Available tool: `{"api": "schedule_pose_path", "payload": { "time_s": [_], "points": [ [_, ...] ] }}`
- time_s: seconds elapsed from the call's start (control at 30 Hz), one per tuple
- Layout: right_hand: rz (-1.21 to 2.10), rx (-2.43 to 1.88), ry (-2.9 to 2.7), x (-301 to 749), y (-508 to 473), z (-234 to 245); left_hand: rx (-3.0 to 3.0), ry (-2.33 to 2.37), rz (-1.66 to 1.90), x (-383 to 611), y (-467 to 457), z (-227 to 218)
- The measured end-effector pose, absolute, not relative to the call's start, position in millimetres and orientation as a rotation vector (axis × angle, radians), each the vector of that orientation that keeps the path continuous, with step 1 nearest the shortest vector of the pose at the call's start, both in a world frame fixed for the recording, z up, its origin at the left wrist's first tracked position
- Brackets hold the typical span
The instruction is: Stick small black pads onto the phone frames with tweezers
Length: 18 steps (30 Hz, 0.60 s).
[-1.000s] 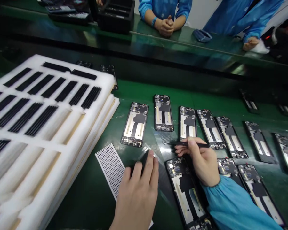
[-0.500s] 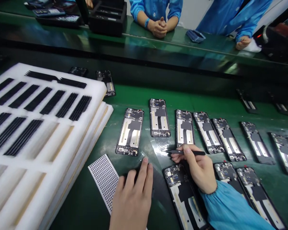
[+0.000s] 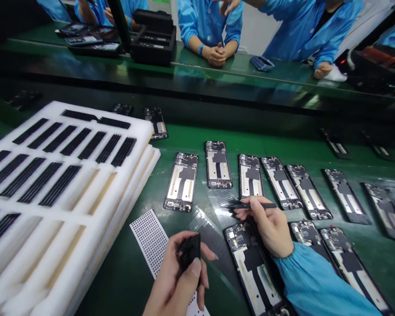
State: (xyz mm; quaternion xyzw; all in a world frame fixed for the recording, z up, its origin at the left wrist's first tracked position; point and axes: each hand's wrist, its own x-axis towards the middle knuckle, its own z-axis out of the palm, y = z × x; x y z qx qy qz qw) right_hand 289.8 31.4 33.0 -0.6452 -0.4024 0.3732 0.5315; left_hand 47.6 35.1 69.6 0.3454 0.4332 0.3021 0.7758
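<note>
A black part (image 3: 189, 252) is pinched between thumb and fingers of the left hand (image 3: 176, 283), above the near middle of the worktop (image 3: 118, 267). Its detail is too dark to be read. A white sheet (image 3: 149, 239) with black dots is partly covered by the same hand and extends to its left. Tweezers (image 3: 261, 205) are gripped in the right hand (image 3: 270, 226), thumb and fingers pressed together on the shaft. The tips are pointed left, over a clear sheet (image 3: 221, 196) with small dots; contact with it cannot be told. Dark film (image 3: 213, 237) is laid between the hands, slanted toward near right.

A phone (image 3: 253, 263), inside exposed, is placed just left of the right wrist, its right edge partly hidden. More phones (image 3: 219, 164) are set out in a row beyond the hands. At left, stacked foam trays (image 3: 141, 131) are seen, black strips (image 3: 123, 151) held in slots of the top one. At far centre, a co-worker's hands (image 3: 216, 56) are clasped.
</note>
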Motion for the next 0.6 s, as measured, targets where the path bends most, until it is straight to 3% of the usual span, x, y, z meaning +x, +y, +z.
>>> {"api": "schedule_pose_path", "payload": {
  "time_s": [0.3,0.6],
  "points": [
    [0.742,-1.502,-1.360,253.9,-12.8,94.2,0.514,0.650,0.472,44.9,29.7,83.4],
    [0.708,-1.467,-1.460,250.7,-18.0,94.8,0.484,0.598,0.537,48.7,17.3,87.0]
  ]
}}
